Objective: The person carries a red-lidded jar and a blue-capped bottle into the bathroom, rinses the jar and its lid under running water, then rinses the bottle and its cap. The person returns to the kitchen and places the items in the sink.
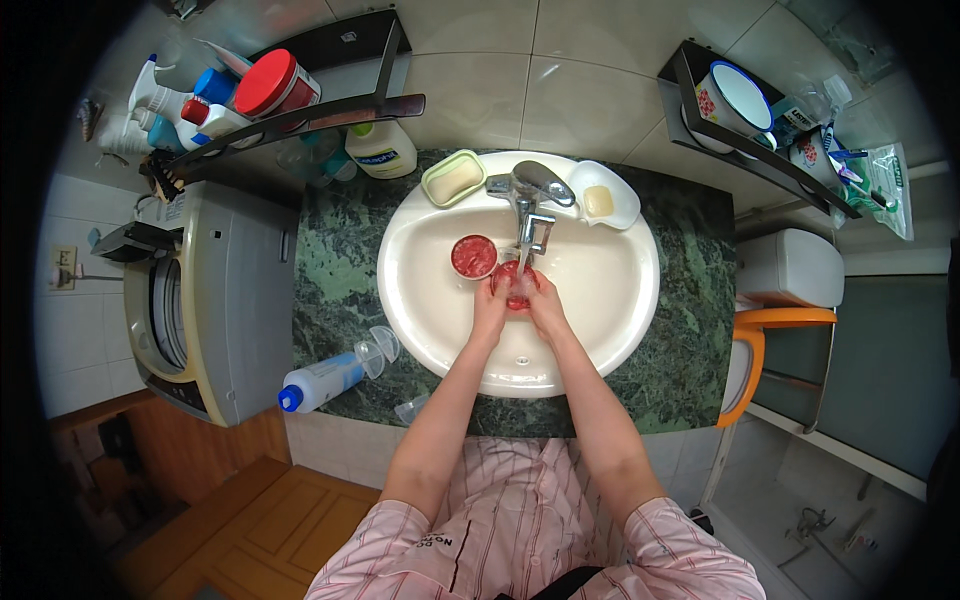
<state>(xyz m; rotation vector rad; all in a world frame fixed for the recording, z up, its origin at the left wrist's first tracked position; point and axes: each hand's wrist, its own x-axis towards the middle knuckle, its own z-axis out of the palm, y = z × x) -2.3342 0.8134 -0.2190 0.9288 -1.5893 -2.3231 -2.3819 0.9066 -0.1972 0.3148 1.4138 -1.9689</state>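
Note:
Over the oval white washbasin (420,315), water runs from the chrome tap (534,191) onto a red, round, cup-like object (514,289). My left hand (491,301) grips its left side and my right hand (547,304) grips its right side. Splashing water blurs the object's outline and hides part of my fingers. Just left of my left hand, a round red dish or lid (474,256) with a pale rim rests in the basin, wet inside.
Soap lies in a green-rimmed dish (454,178) and a white dish (630,202) behind the basin. A blue-capped bottle (330,381) and clear plastic pieces (370,358) lie on the green marbled counter (330,285). Loaded shelves (352,112) flank the tap; a washing machine (240,300) stands left.

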